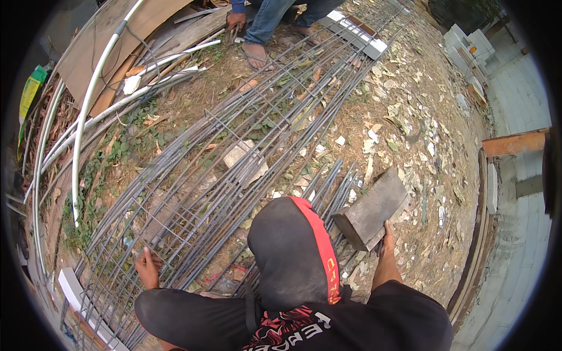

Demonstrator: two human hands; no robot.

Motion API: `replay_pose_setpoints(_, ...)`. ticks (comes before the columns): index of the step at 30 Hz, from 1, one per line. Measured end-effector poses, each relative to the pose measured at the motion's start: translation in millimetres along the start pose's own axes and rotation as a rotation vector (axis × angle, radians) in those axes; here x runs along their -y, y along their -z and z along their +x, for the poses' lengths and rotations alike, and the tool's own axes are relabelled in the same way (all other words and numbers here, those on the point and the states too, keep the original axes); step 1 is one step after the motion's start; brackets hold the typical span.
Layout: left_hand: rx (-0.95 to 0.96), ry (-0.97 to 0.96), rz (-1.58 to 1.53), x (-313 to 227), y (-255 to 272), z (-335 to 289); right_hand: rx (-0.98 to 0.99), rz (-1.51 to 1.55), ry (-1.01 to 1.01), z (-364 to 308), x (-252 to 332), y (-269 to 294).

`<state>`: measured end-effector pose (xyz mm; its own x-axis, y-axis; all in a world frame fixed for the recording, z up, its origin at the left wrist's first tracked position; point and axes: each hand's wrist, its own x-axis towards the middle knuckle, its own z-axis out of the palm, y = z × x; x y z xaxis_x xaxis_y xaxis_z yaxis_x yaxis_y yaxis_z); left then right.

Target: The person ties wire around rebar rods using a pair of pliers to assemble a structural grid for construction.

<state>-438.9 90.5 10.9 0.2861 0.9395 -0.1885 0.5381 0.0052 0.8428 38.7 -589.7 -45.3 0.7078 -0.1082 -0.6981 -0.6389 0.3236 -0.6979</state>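
Observation:
My right hand (387,244) grips the near end of a grey, weathered rectangular block (374,205); its long side tilts up to the right, above the ground. At the near left of a long cage of steel bars (234,158), my left hand (148,269) has its fingers curled at a steel bar, thumb side up. The cage runs from lower left to upper right, its long rods tied to thin crosspieces. Loose short steel bars (331,181) lie between my raised knee and the block. My knees, in black trousers with a red stripe, hide part of the bars.
A co-worker's sandalled foot (256,57) and lowered hand (236,22) are beyond the cage. White blocks (366,40) support its far end, another (73,286) its near end. White pipes (96,76) and boards lie left. A block wall (515,245) stands right, above leaf-strewn ground.

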Motion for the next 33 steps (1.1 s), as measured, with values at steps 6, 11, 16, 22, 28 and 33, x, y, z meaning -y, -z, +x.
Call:
replay_pose_setpoints(6, -0.062, 0.107, -0.017, -30.5, 30.7, -19.4, 0.039, -0.404, 0.036, 23.1, 64.3, -43.8)
replay_pose_setpoints(11, -0.125, -0.065, 0.120, -87.7, 75.1, -40.9, 0.014, -0.967, 0.539, -16.2, 131.3, -97.5)
replay_pose_setpoints(16, -0.159, -0.063, 0.129, -99.5, 120.1, -89.1, 0.084, -1.526, 1.223, -106.6, 185.5, -196.8)
replay_pose_setpoints(22, 0.183, -0.145, -0.333, -113.4, 79.6, -108.1, 0.369, -1.604, 1.628, -248.4, 186.2, -363.9)
replay_pose_setpoints(28, 0.131, -0.276, -0.647, -174.8, 46.7, -94.7, 1.288, -1.057, 1.560, -369.5, 63.2, -534.1)
replay_pose_setpoints(33, -0.699, -0.502, -0.983, -183.5, 124.5, -151.1, 2.164, -0.815, 1.139, -519.0, -109.1, -551.7)
